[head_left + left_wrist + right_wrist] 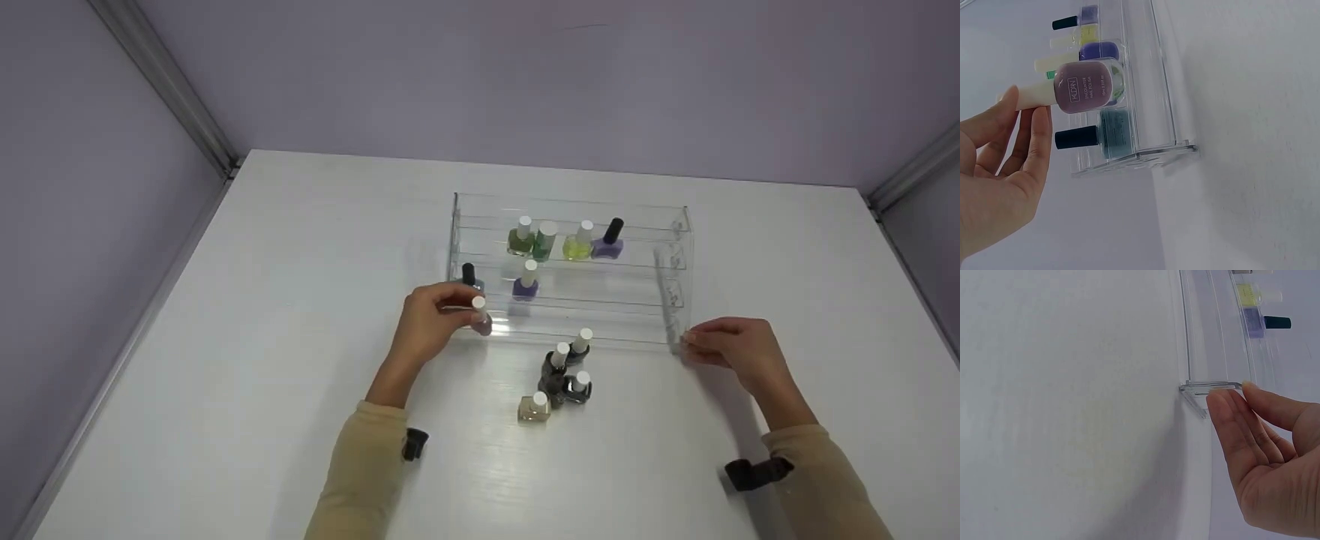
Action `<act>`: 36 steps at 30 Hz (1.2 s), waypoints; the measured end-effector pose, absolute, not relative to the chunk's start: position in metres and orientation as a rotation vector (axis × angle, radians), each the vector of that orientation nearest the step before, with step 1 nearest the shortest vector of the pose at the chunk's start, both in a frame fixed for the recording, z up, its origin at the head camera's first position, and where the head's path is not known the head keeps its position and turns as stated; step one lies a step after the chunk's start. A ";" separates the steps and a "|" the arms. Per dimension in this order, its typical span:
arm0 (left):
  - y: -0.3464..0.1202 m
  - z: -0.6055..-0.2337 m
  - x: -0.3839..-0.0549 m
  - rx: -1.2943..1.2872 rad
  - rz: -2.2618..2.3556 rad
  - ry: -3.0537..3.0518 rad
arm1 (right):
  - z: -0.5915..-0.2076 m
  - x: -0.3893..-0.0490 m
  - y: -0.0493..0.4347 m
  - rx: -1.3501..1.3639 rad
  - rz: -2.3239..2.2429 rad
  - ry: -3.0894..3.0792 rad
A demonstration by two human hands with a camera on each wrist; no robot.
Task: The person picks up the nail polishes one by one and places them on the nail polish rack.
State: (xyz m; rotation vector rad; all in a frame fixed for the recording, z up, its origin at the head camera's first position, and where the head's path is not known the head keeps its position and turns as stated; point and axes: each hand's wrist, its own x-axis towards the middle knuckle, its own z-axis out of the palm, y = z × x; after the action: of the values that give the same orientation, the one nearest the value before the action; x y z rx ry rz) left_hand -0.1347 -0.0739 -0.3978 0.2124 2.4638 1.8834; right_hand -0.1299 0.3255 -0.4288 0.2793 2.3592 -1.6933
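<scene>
Diffuse light brightens my white table [225, 337], glaring on the clear rack [592, 319] near my left hand [431, 319]; a soft-edged shadow [1154, 495] stretches beside my right hand [1269, 461]. The head view lacks crispness.

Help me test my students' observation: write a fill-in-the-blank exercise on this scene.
The left hand holds a mauve bottle by its white ____.
The right hand pinches the clear rack at its ____-hand end.
Bottles in the rack's farther occupied row number ____.
The cap on the yellow bottle is ____.

Missing words: cap; right; four; white.
</scene>
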 end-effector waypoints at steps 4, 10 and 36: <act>-0.076 -0.399 -0.136 0.191 1.904 2.474 | -0.429 -0.130 0.325 0.270 -1.702 2.354; -0.077 -0.399 -0.138 0.136 1.923 2.475 | -0.429 -0.130 0.324 0.257 -1.700 2.354; -0.078 -0.413 -0.146 0.022 1.946 2.534 | -0.430 -0.131 0.324 0.289 -1.727 2.334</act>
State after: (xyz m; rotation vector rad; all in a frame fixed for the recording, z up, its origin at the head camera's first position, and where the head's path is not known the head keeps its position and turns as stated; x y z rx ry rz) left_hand -0.1455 -0.0781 -0.4131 0.0217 2.5343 1.9461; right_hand -0.1313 0.3241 -0.4295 0.2889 2.3339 -1.7272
